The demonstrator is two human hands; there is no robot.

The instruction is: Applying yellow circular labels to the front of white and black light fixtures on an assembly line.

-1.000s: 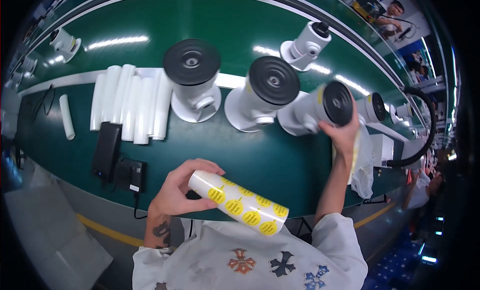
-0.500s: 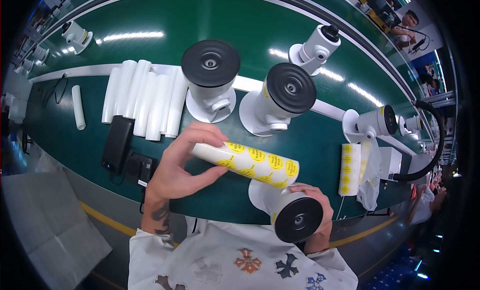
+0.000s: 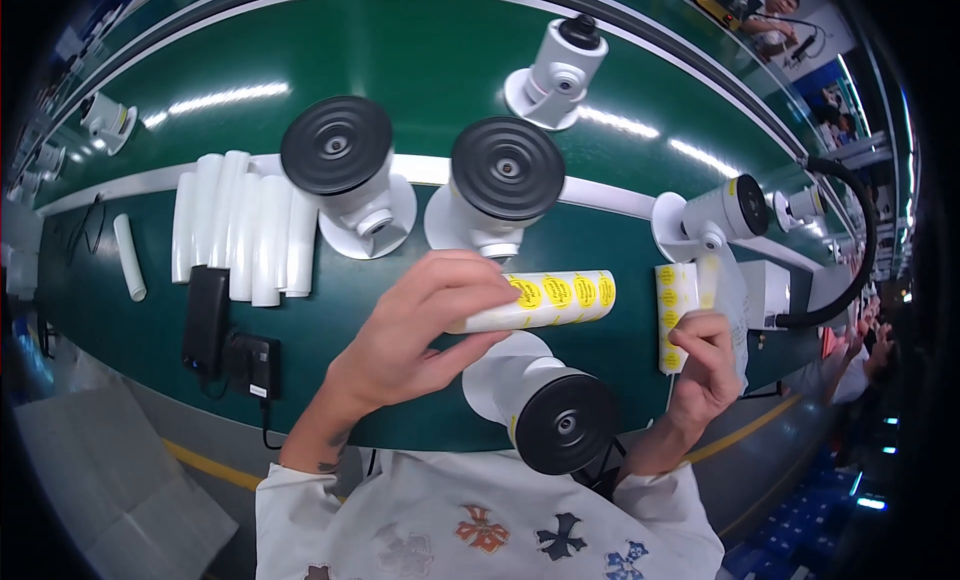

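Left hand: our left hand (image 3: 420, 330) is closed around the near end of a white tube (image 3: 535, 300), fingers over the top and thumb beneath.
Tube: it carries yellow round stickers and is held clear of the belt; its long axis runs left to right, tipped slightly up at the right, so the free end points toward our right hand.
Right hand: our right hand (image 3: 705, 365) is pinched, thumb against fingertips, on the lower part of a sticker strip (image 3: 668, 315) of yellow dots; the other fingers are curled in.
Strip: it hangs just right of the tube's free end, near it but not touching, its length up and down, crosswise to the tube.
Nearer hand: the right hand lies closest to the tube's free end; the left already has the other end.
Near camera: a white camera (image 3: 550, 405) with a black face lies just under the tube, between our hands, face turned toward us.
Further out: two upright cameras (image 3: 505, 175) with black caps stand beyond the tube on the green belt (image 3: 400, 50); a row of bare white tubes (image 3: 240, 230) lies to the left, with a black adapter (image 3: 250, 365) nearer us.
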